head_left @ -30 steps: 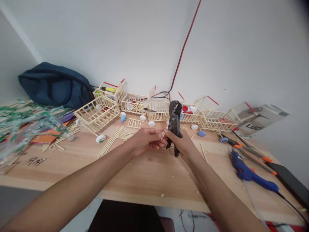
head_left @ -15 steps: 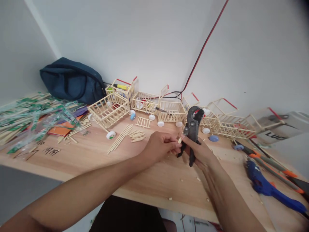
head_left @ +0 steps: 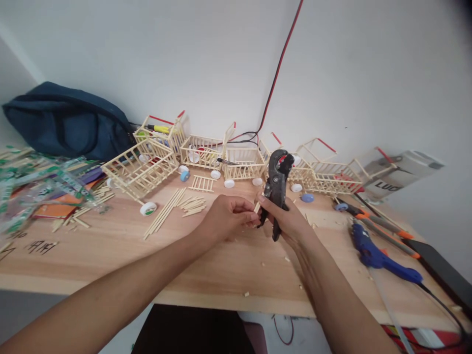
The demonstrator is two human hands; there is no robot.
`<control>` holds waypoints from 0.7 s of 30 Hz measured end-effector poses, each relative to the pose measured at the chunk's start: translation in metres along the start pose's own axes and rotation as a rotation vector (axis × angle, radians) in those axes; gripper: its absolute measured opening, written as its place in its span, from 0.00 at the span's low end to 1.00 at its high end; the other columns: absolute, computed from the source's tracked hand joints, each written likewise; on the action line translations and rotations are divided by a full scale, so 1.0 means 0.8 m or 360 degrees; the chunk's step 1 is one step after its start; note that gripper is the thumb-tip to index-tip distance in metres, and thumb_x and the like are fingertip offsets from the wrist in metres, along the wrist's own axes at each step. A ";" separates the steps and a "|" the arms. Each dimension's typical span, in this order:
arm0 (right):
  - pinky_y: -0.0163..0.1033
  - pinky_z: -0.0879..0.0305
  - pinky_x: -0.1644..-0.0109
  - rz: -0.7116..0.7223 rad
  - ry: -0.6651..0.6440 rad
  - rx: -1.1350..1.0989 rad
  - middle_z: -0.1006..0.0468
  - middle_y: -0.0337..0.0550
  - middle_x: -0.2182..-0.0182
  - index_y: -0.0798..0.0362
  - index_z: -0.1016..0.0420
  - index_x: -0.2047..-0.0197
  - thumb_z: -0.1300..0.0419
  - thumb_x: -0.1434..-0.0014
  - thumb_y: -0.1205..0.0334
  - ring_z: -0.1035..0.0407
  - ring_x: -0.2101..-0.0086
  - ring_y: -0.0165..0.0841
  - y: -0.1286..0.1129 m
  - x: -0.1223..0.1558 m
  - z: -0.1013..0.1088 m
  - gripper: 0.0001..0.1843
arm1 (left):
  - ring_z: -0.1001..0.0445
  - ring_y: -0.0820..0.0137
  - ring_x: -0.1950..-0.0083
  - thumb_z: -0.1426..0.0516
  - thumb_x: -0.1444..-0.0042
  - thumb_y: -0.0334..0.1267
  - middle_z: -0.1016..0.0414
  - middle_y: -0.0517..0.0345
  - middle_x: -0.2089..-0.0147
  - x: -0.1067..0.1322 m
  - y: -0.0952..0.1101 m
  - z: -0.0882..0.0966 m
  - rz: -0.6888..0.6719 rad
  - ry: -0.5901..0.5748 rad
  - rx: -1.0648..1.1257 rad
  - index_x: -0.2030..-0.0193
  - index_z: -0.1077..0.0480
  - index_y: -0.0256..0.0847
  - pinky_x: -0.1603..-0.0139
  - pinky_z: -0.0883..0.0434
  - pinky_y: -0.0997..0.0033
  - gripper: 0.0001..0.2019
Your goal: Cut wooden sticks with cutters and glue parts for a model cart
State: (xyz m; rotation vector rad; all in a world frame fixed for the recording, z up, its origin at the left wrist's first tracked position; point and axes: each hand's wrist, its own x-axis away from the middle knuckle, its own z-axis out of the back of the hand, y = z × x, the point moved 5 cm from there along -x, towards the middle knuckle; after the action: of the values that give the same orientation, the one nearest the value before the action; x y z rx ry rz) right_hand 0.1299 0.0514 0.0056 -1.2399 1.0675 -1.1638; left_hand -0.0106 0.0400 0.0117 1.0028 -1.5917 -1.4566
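My left hand (head_left: 229,214) is closed in a pinch on a short wooden stick (head_left: 257,205). The stick's upper end lies by my right thumb. Wrapped around the handles of a black hand cutter (head_left: 277,179), my right hand (head_left: 293,221) keeps the tool upright, jaws at the top. To the left of my hands lie a pile of short sticks (head_left: 192,204), longer sticks (head_left: 164,215) and a small ladder-like stick frame (head_left: 202,184). Behind them stand several miniature stick carts (head_left: 243,170) with bottle-cap wheels and red handles.
At left are a dark blue bag (head_left: 79,120), plastic wrappers (head_left: 40,184) and an orange packet (head_left: 57,206). A blue glue gun (head_left: 383,260) and orange-grey pliers (head_left: 387,233) lie at right, beside a dark flat object (head_left: 446,270). Small stick offcuts (head_left: 247,294) dot the tabletop.
The view has swung to the right, so everything sits further left in the picture. My hands keep the same grips on the stick and the cutter.
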 end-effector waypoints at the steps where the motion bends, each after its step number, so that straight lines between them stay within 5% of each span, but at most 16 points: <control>1: 0.34 0.37 0.75 0.0008 0.0000 0.0010 0.27 0.39 0.81 0.55 0.28 0.75 0.35 0.49 0.45 0.33 0.79 0.29 -0.001 0.001 -0.001 0.20 | 0.27 0.76 0.70 0.39 0.52 0.31 0.21 0.57 0.71 0.001 0.002 0.000 -0.0003 0.0036 -0.0037 0.70 0.24 0.34 0.65 0.31 0.77 0.03; 9: 0.35 0.39 0.74 0.0093 0.0025 0.0168 0.29 0.38 0.81 0.55 0.30 0.76 0.37 0.48 0.45 0.36 0.79 0.28 -0.011 0.003 0.001 0.20 | 0.27 0.76 0.71 0.41 0.49 0.33 0.22 0.57 0.72 0.008 0.012 -0.002 -0.0029 0.0131 -0.0173 0.72 0.24 0.34 0.66 0.32 0.78 0.05; 15: 0.37 0.38 0.68 0.0172 -0.0051 0.0401 0.29 0.38 0.77 0.54 0.30 0.69 0.39 0.46 0.46 0.34 0.74 0.31 -0.012 0.002 0.004 0.18 | 0.26 0.76 0.72 0.38 0.49 0.39 0.21 0.54 0.71 0.000 -0.004 -0.003 0.0207 -0.0087 0.0042 0.70 0.25 0.34 0.67 0.30 0.76 0.09; 21: 0.38 0.36 0.65 0.0207 -0.0014 0.0365 0.27 0.40 0.71 0.54 0.26 0.58 0.38 0.46 0.49 0.33 0.69 0.33 -0.013 0.000 0.004 0.19 | 0.28 0.77 0.76 0.37 0.50 0.39 0.23 0.55 0.75 -0.003 -0.005 0.003 0.0150 0.0020 0.0094 0.72 0.26 0.33 0.71 0.31 0.78 0.09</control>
State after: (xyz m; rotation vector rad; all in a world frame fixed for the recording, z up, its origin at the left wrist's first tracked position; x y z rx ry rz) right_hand 0.1327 0.0522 0.0159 -0.9824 0.9640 -1.1443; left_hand -0.0118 0.0432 0.0071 0.9550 -1.6587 -1.3443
